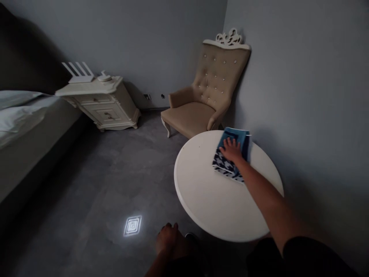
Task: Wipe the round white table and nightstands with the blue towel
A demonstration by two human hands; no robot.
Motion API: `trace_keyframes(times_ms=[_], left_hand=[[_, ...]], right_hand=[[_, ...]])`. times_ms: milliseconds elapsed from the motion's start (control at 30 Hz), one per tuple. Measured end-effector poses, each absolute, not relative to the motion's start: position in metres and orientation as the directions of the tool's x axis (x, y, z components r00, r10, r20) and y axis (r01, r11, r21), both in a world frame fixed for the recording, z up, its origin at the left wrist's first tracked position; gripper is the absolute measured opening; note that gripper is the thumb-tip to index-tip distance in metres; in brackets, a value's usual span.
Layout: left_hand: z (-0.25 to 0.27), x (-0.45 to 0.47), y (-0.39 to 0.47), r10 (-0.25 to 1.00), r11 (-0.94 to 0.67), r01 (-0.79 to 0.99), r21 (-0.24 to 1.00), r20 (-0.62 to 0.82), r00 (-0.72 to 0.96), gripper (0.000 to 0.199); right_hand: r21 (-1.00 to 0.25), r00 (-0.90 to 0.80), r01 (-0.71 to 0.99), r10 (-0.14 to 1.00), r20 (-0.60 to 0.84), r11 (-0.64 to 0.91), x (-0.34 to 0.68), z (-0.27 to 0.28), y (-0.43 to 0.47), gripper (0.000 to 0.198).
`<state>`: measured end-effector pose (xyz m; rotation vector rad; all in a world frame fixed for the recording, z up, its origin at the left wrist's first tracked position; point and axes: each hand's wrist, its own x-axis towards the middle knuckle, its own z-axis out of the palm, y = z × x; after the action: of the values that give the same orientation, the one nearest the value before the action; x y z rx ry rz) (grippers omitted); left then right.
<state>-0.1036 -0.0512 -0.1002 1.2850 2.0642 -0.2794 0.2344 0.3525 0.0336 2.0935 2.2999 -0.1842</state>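
Observation:
A folded towel (238, 136) in blue, teal and black-and-white check lies on a round white table (198, 188), toward its far side. My right hand (231, 150) rests flat on top of the towel, palm down with the fingers spread. The towel's layers show along its near edge, and part of it is hidden under my hand and forearm. At the bottom of the view, in dim light, my left hand (167, 237) lies over my bent knee, left of the table. Its fingers are loosely bent over the knee and hold no visible object.
A tan tufted armchair (190, 115) stands behind the table against the walls. At the back left, a cream nightstand (106, 111) carries a white router (80, 78) and a small white object (104, 77). A bed (31, 127) fills the left side. A lit square pattern (133, 225) shows on the floor.

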Motion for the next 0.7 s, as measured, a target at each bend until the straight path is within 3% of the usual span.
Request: trace_keyframes(times_ms=[200, 367, 500, 700], left_hand=[[-0.101, -0.103, -0.051, 0.707, 0.515, 0.838, 0.179, -0.642, -0.297, 0.038], [-0.103, -0.103, -0.048, 0.649, 0.597, 0.789, 0.147, -0.666, -0.367, 0.047], [-0.105, -0.102, -0.045, 0.622, 0.636, 0.758, 0.143, -0.677, -0.394, 0.053], [-0.104, -0.101, -0.043, 0.650, 0.602, 0.783, 0.153, -0.663, -0.370, 0.042]], right_hand=[[-0.232, -0.454, 0.868, 0.891, -0.019, 0.438, 0.038, 0.034, 0.336, 0.089], [-0.296, -0.604, 0.762, 0.797, -0.003, 0.576, -0.014, 0.033, 0.325, 0.082], [-0.294, -0.592, 0.773, 0.806, -0.020, 0.561, 0.035, 0.036, 0.349, 0.085], [-0.193, -0.339, 0.929, 0.936, -0.100, 0.316, 0.204, 0.048, 0.392, 0.090]])
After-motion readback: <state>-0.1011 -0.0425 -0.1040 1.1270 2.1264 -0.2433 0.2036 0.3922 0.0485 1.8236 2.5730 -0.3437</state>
